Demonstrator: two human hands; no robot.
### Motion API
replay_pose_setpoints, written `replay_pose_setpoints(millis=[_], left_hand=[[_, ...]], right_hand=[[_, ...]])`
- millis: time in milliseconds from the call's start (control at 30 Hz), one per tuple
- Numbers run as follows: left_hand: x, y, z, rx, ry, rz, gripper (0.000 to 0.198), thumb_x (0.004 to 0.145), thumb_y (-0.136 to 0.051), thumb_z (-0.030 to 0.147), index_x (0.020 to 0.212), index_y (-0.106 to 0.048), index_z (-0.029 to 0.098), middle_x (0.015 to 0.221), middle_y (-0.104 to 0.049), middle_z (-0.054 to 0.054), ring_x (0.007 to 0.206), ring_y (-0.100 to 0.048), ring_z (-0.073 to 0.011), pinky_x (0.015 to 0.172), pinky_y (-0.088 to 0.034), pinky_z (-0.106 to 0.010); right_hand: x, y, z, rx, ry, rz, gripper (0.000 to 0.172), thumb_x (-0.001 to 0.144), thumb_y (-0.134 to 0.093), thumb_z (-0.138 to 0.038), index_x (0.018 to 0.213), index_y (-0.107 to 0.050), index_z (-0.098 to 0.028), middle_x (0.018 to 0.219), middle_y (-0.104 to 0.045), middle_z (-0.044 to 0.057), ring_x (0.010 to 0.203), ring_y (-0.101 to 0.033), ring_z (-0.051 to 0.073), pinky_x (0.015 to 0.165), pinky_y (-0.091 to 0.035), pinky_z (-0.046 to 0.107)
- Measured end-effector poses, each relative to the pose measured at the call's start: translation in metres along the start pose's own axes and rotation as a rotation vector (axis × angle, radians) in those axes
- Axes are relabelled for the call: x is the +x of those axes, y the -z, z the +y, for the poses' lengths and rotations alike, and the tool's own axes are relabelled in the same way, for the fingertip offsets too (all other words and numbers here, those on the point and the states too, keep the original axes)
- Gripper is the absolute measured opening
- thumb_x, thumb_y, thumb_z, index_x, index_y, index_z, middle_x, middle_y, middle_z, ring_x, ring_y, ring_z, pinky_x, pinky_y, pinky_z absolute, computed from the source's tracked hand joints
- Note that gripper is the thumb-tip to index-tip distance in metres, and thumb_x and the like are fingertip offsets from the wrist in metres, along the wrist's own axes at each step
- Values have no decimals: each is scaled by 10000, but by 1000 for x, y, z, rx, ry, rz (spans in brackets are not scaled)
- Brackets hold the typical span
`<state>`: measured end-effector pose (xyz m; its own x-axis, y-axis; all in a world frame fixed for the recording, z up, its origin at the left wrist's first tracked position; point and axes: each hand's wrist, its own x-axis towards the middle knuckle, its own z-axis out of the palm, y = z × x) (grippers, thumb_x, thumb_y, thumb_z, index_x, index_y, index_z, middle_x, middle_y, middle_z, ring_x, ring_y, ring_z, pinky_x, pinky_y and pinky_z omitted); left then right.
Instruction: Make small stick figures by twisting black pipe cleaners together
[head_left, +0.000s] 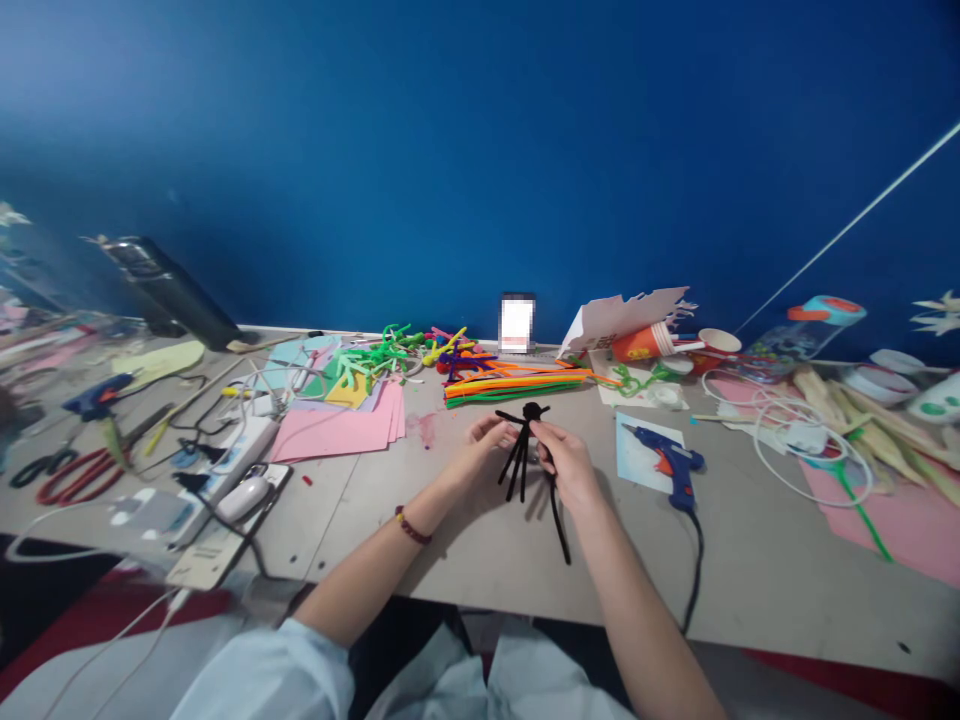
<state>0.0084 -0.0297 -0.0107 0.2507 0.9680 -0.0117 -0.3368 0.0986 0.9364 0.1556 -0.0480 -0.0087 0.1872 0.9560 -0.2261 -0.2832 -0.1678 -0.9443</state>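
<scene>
A black spider-like figure of bent pipe cleaners [520,458] is held up over the table between both hands, with several legs hanging down from a round knot at the top. My left hand [489,440] is closed at its left side, fingertips pinching near the upper legs. My right hand [570,462] pinches it from the right, just below the knot. A longer black strand [561,530] hangs beneath my right hand. The fingertips partly hide where the strands join.
A bundle of orange and green pipe cleaners [517,386] lies behind the hands, before an upright phone [517,322]. A blue glue gun [670,462] rests on the right. Pink paper [341,425], a power strip [232,470] and red-handled scissors [82,472] are left.
</scene>
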Motion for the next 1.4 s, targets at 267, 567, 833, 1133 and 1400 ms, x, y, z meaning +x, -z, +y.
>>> replay_pose_setpoints(millis=[267,567,833,1133,1400], left_hand=[[-4,-9,-15,178,8,-71,279,663,-752,325,842,-646,140,749,-658,-45,668,-596,-145,659,-467,-272],[-10,-5,-10,458,-288,111,150,774,-640,317,867,-656,200,859,-656,-48,819,-582,-177,786,-437,-286],[-6,1,1,486,-359,258,123,762,-646,308,779,-709,204,737,-668,-35,692,-570,-163,686,-427,-267],[-1,4,5,398,-269,298,137,742,-664,311,736,-701,180,637,-624,-14,629,-553,-142,618,-423,-252],[2,5,0,228,-172,335,187,715,-685,356,732,-673,170,635,-605,-4,536,-484,-95,510,-374,-220]], right_hand=[[-10,-15,6,-4,64,22,363,573,-741,-466,740,-703,-146,554,-543,-20,428,-391,63,374,-228,199],[-6,-13,11,-118,171,89,393,610,-695,-558,676,-658,-172,466,-445,-51,425,-340,79,391,-192,232],[-10,-16,6,18,157,90,318,666,-659,-461,759,-474,-220,586,-522,-71,385,-289,51,369,-180,210],[-12,-14,6,-180,225,-85,335,733,-616,-504,855,-556,-197,661,-675,21,413,-431,89,366,-224,218],[-20,-23,18,-246,92,-347,294,755,-613,-466,806,-625,-176,664,-691,28,371,-325,52,350,-213,195]])
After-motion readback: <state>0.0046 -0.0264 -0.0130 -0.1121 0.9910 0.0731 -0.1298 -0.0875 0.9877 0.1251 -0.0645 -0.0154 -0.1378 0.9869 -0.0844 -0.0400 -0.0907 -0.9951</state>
